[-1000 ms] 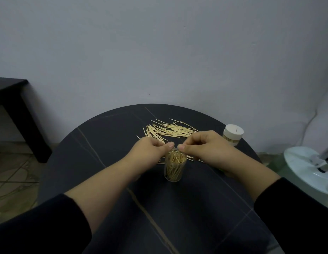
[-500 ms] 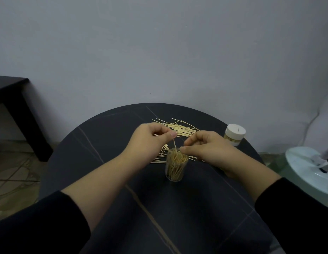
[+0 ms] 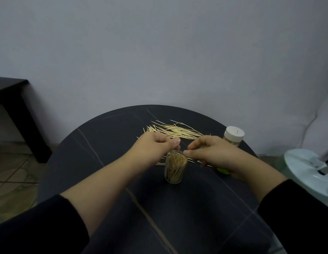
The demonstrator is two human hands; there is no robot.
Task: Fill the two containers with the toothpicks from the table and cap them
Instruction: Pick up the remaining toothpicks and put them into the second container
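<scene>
A round dark table (image 3: 108,180) with thin pale veins fills the lower centre of the frame, set against a plain grey wall. A second dark table (image 3: 11,92) shows at the left edge, and a white rounded object (image 3: 306,167) sits at the right edge.

Two forearms in dark sleeves reach in from the bottom corners and meet above the middle of the table. The left hand (image 3: 156,147) is curled, thumb and forefinger pinched together right over the mouth of the open container (image 3: 175,167); whether a toothpick sits in that pinch cannot be told. The right hand (image 3: 212,154) is half closed, its thumb tip at the container's rim on the right side, the other fingers bent loosely above. Something small and bright green (image 3: 222,170) peeks out below this hand.

The open container is a clear upright cylinder, standing in the centre of the table, uncapped and packed with toothpicks that reach close to its rim at mixed angles.

Behind the hands, toward the far edge of the table, loose toothpicks (image 3: 174,130) lie in a flat fan-shaped scatter, a few more showing just beside the container. At the right rear of the table stands the capped container (image 3: 233,135), wearing a white lid.
</scene>
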